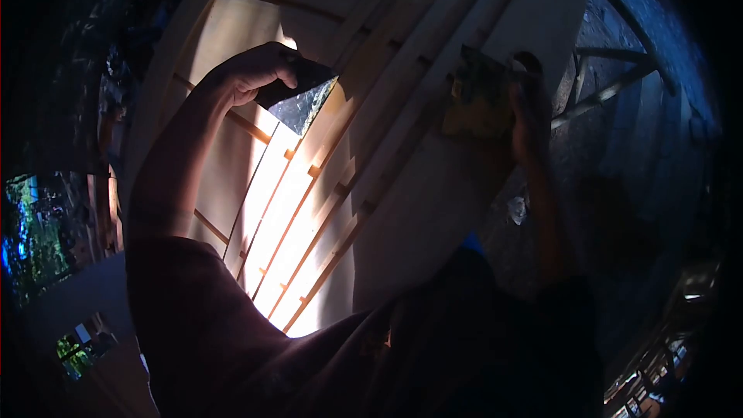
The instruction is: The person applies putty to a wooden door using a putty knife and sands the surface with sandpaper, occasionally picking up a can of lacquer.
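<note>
My left hand (259, 73) is closed round the dark upper part of a wide scraper (306, 104). Its blade catches the light, and its lower edge overlaps an orange-brown wooden strip (340, 104) on the pale panel (402, 240). On the right, in shadow, my right hand (526, 120) is wrapped round the side of a flat yellowish piece (480, 101) with dark smears, roughly square. I cannot tell just what this piece is. It is held over the panel, level with the scraper.
Long parallel strips with small wooden blocks (313, 171) run diagonally across the panel, which curves at its edges. Bright sunlight falls on its lower left part. Wooden beams (611, 97) stand at the right, and greenery (35, 240) shows at the far left.
</note>
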Tool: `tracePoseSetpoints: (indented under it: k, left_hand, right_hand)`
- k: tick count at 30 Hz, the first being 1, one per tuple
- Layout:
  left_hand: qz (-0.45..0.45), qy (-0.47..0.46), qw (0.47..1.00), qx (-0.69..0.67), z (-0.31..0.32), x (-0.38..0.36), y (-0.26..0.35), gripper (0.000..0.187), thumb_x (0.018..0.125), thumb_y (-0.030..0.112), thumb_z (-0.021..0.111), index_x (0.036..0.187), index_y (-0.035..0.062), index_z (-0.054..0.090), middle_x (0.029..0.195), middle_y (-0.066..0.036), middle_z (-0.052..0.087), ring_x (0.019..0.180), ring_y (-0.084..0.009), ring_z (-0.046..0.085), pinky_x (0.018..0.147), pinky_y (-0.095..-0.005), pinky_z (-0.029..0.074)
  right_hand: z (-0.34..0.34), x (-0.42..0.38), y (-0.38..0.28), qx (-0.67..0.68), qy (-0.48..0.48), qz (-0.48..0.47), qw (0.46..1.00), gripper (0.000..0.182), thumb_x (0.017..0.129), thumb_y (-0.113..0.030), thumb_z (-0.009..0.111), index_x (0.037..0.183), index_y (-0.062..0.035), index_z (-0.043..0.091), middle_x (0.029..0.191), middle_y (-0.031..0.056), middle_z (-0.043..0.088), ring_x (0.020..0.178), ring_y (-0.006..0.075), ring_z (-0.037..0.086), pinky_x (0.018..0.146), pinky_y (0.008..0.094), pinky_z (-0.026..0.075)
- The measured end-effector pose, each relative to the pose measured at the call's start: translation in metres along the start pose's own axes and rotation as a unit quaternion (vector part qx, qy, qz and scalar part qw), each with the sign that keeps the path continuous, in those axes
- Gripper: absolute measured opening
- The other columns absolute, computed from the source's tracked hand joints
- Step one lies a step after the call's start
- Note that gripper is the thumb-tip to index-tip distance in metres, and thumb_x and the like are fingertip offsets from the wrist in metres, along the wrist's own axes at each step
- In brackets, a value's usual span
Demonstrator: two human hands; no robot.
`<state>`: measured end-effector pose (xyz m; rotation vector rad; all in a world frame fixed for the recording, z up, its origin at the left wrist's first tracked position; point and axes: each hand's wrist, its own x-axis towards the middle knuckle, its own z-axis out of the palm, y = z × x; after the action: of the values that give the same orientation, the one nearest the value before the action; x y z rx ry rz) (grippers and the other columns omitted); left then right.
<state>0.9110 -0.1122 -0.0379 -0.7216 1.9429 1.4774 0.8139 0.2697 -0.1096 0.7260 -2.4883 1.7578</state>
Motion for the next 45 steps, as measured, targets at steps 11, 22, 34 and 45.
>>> tracePoseSetpoints:
  k: [11, 22, 34, 45]
  left_hand:
    - [0.109, 0.015, 0.993, 0.05, 0.007, -0.01, -0.006, 0.033, 0.059, -0.001, 0.061, 0.092, 0.0024, 0.063, 0.08, -0.005, 0.06, 0.077, -0.0147, 0.058, 0.071, -0.029, 0.05]
    - [0.309, 0.239, 0.887, -0.247, 0.01, -0.179, -0.051, 0.038, 0.071, 0.006, 0.072, 0.106, -0.0028, 0.06, 0.093, -0.008, 0.066, 0.087, -0.0148, 0.063, 0.085, -0.0288, 0.048]
    - [0.301, 0.557, 0.773, 0.053, 0.228, -0.16, -0.026, 0.044, 0.077, -0.005, 0.059, 0.121, 0.0, 0.056, 0.118, -0.022, 0.055, 0.111, -0.0348, 0.054, 0.093, -0.0404, 0.045]
    - [0.239, 0.629, 0.693, 0.26, 0.296, -0.088, 0.095, 0.045, 0.078, 0.001, 0.064, 0.123, 0.0053, 0.055, 0.121, -0.026, 0.049, 0.114, -0.0429, 0.05, 0.095, -0.0517, 0.044]
  right_hand:
    - [0.002, 0.0, 0.003, 0.034, 0.004, -0.001, 0.999, 0.042, 0.093, -0.034, 0.048, 0.116, 0.0014, 0.05, 0.109, 0.0157, 0.053, 0.107, 0.0265, 0.049, 0.094, 0.0356, 0.035]
    - [0.006, 0.001, 0.01, 0.073, -0.019, -0.026, 0.997, 0.043, 0.093, -0.035, 0.046, 0.114, 0.0017, 0.052, 0.117, 0.0173, 0.05, 0.108, 0.0241, 0.048, 0.092, 0.0354, 0.035]
    - [0.094, 0.041, -0.059, 0.483, -0.32, 0.241, 0.779, 0.02, 0.094, -0.01, 0.047, 0.113, -0.0055, 0.052, 0.109, 0.0047, 0.056, 0.105, 0.0136, 0.052, 0.093, 0.0286, 0.04]
    - [0.021, 0.121, -0.066, 0.546, -0.463, 0.263, 0.647, 0.021, 0.095, -0.018, 0.049, 0.111, -0.0047, 0.051, 0.104, 0.0043, 0.057, 0.096, 0.0115, 0.054, 0.086, 0.0266, 0.043]
